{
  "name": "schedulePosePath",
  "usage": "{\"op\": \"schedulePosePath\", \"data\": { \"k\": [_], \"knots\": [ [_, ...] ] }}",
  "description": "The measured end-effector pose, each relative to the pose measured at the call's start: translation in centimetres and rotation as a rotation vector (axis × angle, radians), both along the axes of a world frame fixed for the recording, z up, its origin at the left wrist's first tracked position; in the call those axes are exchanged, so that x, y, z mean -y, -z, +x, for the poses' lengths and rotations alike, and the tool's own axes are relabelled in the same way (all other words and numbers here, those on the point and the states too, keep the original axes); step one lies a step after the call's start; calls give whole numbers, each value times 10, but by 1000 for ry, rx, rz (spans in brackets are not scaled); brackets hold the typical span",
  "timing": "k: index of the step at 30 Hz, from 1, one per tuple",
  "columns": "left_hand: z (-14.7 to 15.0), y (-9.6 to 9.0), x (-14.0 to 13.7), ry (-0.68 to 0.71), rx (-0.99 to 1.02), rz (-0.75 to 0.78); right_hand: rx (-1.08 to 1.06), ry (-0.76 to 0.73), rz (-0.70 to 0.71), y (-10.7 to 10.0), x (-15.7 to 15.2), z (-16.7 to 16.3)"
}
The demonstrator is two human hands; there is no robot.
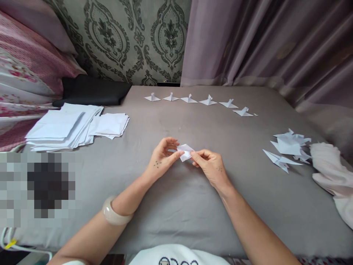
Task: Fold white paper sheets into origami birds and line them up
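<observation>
A small folded piece of white paper [186, 151] is held between my two hands above the middle of the grey-covered table. My left hand [164, 156] pinches its left side, thumb on top and the other fingers curled behind. The right side sits between the thumb and fingers of my right hand [210, 165]. Parts of the paper's edges are hidden under my fingertips.
Several folded paper figures [190, 98] stand in a curved row at the back. More folded paper birds [291, 142] lie at the right beside a pale cloth [328, 162]. Stacks of white paper sheets [56, 124] and smaller squares [110, 123] lie left, near a black folded item [93, 89].
</observation>
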State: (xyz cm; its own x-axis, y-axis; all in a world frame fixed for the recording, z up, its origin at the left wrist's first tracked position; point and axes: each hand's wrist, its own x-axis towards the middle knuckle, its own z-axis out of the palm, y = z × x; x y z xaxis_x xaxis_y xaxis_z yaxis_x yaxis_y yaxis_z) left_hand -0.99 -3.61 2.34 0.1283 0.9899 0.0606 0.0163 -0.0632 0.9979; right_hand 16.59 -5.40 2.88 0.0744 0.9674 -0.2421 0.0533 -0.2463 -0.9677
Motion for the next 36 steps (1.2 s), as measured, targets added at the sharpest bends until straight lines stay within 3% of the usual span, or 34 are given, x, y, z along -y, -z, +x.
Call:
{"op": "schedulePosePath", "data": {
  "k": [5, 12, 21, 28, 32, 36],
  "knots": [
    [2, 2, 6, 73, -191, 222, -120, 3, -34, -1, -1, -1],
    [6, -8, 7, 38, 35, 38, -274, -12, -80, -4, -2, 0],
    [0, -11, 4, 35, 307, -24, -290, -96, -144, -8, -1, 2],
    [2, -10, 4, -82, 196, -21, -285, -236, -178, -13, 2, -1],
    [2, -10, 1, -104, 114, -51, -354, -186, -225, -15, 1, 2],
    [0, -9, -2, -60, 243, -159, -388, -234, -286, -13, 0, 6]
  ]
}}
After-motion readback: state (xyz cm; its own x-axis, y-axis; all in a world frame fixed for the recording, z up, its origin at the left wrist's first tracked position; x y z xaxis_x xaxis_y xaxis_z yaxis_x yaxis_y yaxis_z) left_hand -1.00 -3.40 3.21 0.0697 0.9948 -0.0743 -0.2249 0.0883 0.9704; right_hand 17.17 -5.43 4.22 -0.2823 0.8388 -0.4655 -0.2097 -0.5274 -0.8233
